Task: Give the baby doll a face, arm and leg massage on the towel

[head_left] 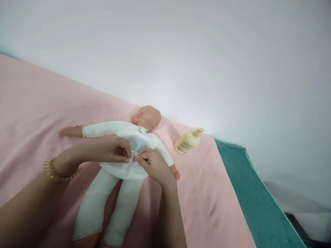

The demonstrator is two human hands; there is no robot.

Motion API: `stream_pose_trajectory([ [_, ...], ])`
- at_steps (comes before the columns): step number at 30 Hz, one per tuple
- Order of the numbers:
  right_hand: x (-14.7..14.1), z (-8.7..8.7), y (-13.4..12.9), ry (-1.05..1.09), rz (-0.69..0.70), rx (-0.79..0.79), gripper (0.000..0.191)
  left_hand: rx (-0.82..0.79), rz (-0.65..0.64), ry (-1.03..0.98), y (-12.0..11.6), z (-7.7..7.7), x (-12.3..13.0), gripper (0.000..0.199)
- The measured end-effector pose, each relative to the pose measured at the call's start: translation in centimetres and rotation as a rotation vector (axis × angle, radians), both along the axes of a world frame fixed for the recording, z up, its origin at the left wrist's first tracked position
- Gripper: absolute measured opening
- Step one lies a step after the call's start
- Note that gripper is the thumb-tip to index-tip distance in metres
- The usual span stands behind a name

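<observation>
A baby doll (pixel 111 125) with a white cloth body and bare plastic head, hands and lower legs lies stretched out, its head toward the wall. Over its torso, my left hand (pixel 115 148) and my right hand (pixel 155 163) meet, fingertips nearly touching. Both pinch a thin whitish, partly see-through piece (pixel 132 156); whether it is film or fabric I cannot tell. Just above the fingertips, a pale grey square patch (pixel 138 143) shows on the doll's chest. A beaded bracelet (pixel 58 170) circles my left wrist.
A pale yellow pump bottle (pixel 187 140) stands to the right of the doll, by the wall. Pink cloth (pixel 204 193) covers the surface, with a green quilted cover (pixel 248 186) showing at its right edge. A white wall (pixel 165 51) rises behind.
</observation>
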State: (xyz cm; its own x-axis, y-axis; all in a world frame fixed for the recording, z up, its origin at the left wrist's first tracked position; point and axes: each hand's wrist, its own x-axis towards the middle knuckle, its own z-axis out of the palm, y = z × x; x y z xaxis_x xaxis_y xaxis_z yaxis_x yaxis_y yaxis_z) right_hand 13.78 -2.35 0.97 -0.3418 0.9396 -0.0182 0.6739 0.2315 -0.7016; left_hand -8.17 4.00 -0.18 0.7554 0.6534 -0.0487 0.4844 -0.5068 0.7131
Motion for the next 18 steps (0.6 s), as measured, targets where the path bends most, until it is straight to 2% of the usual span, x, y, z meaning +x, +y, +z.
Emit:
stream_pose_trajectory([
  [4, 0.6, 0.1, 0.3, -0.014, -0.064, -0.064, 0.031, -0.034, 0.027, -0.011, 0.4, -0.2, -0.2, 0.030],
  [11, 0.6, -0.5, 0.6, 0.024, -0.055, -0.107, 0.030, -0.093, 0.062, -0.033, 0.9, -1.6, -0.3, 0.026],
  [15, 0.9, -0.2, 0.6, 0.073, -0.130, -0.080, 0.030, -0.053, 0.118, -0.110, 1.0, -1.6, -0.2, 0.028],
  [18, 1.1, -0.3, 0.7, 0.107, -0.179, -0.075, 0.029, -0.022, 0.158, -0.096, 1.2, -1.5, -0.1, 0.028],
])
